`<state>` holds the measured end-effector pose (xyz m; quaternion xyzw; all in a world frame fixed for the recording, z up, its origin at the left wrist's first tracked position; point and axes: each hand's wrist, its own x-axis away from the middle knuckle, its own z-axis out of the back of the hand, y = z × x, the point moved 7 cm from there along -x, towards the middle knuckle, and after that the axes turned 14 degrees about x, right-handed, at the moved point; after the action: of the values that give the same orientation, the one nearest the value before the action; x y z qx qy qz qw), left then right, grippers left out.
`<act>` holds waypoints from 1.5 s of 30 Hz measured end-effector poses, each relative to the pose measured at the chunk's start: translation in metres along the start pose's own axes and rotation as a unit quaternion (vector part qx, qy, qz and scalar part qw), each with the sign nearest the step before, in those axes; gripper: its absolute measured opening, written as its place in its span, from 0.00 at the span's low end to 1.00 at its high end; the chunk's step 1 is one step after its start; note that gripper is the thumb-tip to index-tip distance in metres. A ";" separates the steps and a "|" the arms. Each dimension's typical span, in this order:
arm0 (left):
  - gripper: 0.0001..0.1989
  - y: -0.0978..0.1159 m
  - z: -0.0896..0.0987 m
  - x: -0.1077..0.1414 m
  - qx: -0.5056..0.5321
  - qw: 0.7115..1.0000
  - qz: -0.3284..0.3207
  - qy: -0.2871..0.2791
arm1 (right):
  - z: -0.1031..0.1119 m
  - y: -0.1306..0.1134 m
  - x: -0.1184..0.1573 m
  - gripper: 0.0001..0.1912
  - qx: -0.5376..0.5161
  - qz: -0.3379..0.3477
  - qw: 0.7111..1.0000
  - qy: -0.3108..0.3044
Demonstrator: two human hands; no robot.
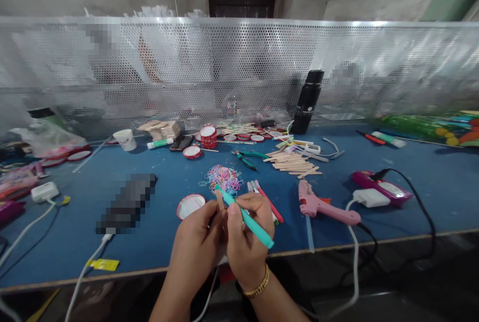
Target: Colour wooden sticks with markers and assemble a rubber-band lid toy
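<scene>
Right hand [247, 242] grips teal marker [251, 223]; black bottle [308, 100] bears white lettering [308, 110] (illegible)

Left hand [196, 232] has a decent lane between phone [129, 204] and red-rimmed disc [190, 206] tbh. Rubber band pile [223, 178] blocks straight ahead, markers [276, 210] crowd the right hand [245, 249], glue gun [325, 206] further right.
</scene>
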<state>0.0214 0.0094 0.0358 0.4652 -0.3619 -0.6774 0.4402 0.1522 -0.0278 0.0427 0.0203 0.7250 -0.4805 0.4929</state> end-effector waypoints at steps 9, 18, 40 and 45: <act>0.15 0.001 -0.001 0.001 0.010 1.000 0.000 -0.004 | -0.002 -0.004 -0.001 0.03 0.003 0.022 0.999 -0.023; 0.15 0.004 0.000 0.000 -0.015 1.000 -0.004 0.002 | 0.001 -0.004 -0.001 0.02 0.012 0.023 1.000 0.001; 0.15 0.002 0.000 0.002 -0.020 1.000 -0.006 0.003 | 0.002 0.000 0.001 0.02 0.000 0.011 1.000 0.012; 0.15 0.002 -0.002 0.002 -0.003 1.000 0.003 -0.008 | -0.001 -0.003 0.001 0.03 -0.001 0.021 1.000 -0.011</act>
<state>0.0232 0.0066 0.0370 0.4570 -0.3646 -0.6813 0.4405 0.1493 -0.0289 0.0437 0.0302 0.7198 -0.4691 0.5108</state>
